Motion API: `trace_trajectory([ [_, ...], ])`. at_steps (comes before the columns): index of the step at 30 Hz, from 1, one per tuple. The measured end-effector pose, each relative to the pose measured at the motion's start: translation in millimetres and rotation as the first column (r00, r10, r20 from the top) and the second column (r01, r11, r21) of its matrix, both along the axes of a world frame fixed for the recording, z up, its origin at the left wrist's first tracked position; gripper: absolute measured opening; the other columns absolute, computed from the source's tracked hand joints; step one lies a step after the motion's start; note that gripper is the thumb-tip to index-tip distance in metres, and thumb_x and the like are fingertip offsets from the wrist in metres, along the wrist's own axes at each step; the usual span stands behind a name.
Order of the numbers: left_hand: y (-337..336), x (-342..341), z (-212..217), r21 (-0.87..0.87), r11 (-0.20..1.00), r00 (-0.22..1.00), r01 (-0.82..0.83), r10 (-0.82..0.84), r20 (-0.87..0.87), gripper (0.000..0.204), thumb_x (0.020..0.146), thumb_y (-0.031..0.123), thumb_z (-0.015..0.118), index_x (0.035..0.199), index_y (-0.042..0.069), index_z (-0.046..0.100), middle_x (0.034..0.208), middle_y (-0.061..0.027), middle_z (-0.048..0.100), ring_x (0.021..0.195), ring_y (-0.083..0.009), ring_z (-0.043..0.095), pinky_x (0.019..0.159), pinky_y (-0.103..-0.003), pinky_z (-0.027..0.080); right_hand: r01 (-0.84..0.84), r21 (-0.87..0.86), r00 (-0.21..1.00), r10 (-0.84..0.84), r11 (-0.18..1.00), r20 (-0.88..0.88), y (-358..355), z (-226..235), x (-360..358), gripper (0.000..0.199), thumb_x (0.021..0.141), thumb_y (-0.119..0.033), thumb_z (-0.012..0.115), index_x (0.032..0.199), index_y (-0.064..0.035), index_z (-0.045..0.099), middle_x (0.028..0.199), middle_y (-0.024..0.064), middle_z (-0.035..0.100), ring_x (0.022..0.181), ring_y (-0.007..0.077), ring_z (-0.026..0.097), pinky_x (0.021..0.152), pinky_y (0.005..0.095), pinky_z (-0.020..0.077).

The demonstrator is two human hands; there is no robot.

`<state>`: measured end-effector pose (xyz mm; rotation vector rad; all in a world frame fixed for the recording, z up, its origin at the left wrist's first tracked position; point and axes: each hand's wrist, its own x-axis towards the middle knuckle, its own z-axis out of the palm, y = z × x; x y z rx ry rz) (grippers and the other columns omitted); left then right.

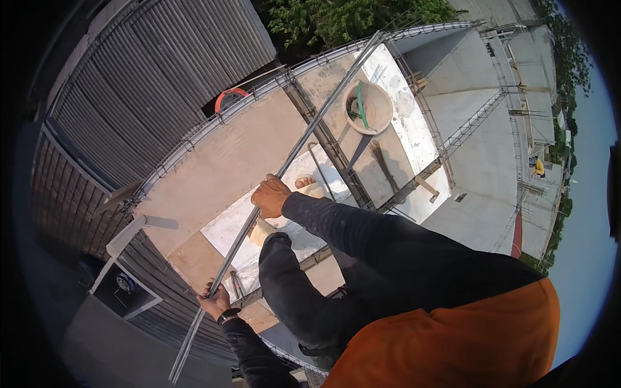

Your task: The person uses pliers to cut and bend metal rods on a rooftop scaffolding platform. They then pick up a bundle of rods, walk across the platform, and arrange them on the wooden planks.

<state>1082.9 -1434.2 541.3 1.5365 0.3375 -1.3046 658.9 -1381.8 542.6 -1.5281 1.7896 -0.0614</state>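
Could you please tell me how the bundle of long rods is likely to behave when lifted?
The rods look metallic, so probably fairly stiff, though slim enough to flex. With ends reaching past both the left hand and the right hand, they may tip easily. They fan apart beyond the left hand, so might slide against one another.

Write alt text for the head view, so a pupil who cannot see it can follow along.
A person's left hand and right hand hold long, thin metal rods slanting across the view. Below lie flat tan and white panels, with a pale bucket near the top; a corrugated roof fills the upper left.
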Motion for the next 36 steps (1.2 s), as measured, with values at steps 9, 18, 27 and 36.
trace_trajectory([
  [9, -69.0, -15.6, -257.1, -0.093, 0.973, 0.975, 0.209, -0.215, -0.057, 0.044, 0.114, 0.038, 0.035, 0.095, 0.002, 0.049, 0.098, -0.0175, 0.06, 0.102, -0.0363, 0.065, 0.105, -0.057, 0.052, -0.143, -0.058, 0.99, 0.143, 0.988, 0.006, -50.7, -241.9, -25.8, 0.038, 0.074, -0.041, 0.082, 0.1, -0.0138, 0.079, 0.097, 0.0127, 0.077, 0.1, 0.0308, 0.072, 0.091, 0.0455, 0.0489],
  [18, -117.7, -39.5, -375.5, -0.187, 0.926, 0.943, 0.329, -0.334, 0.004, 0.037, 0.114, 0.032, 0.038, 0.105, -0.002, 0.049, 0.137, -0.0267, 0.056, 0.136, -0.0408, 0.053, 0.117, -0.057, 0.045, -0.23, -0.264, 0.969, 0.245, 0.937, 0.022, -64.7, -360.3, -48.5, 0.049, 0.086, -0.054, 0.072, 0.09, -0.0052, 0.074, 0.078, 0.0182, 0.072, 0.078, 0.0396, 0.071, 0.07, 0.0491, 0.0543],
  [27, -141.5, -110.0, -396.2, -0.376, 0.701, 0.745, 0.606, -0.666, -0.042, 0.039, 0.112, 0.032, 0.048, 0.129, -0.003, 0.045, 0.155, -0.0274, 0.045, 0.139, -0.0349, 0.053, 0.117, -0.044, 0.047, -0.153, -0.193, 0.981, 0.125, 0.969, -0.148, -67.2, -377.2, -124.9, 0.066, 0.083, -0.072, 0.069, 0.082, -0.0053, 0.072, 0.077, 0.0191, 0.071, 0.078, 0.0394, 0.072, 0.073, 0.0498, 0.0549],
  [36, -130.6, -222.3, -422.1, -0.459, 0.564, 0.571, 0.686, -0.809, -0.139, 0.05, 0.11, 0.038, 0.049, 0.144, 0.002, 0.042, 0.156, -0.02, 0.048, 0.141, -0.0308, 0.052, 0.115, -0.042, 0.048, 0.003, -0.306, 0.948, -0.1, 0.952, -0.302, -25.3, -395.9, -229.0, 0.053, 0.086, -0.06, 0.073, 0.105, -0.0103, 0.075, 0.083, 0.0203, 0.072, 0.083, 0.0413, 0.071, 0.086, 0.0498, 0.0508],
])
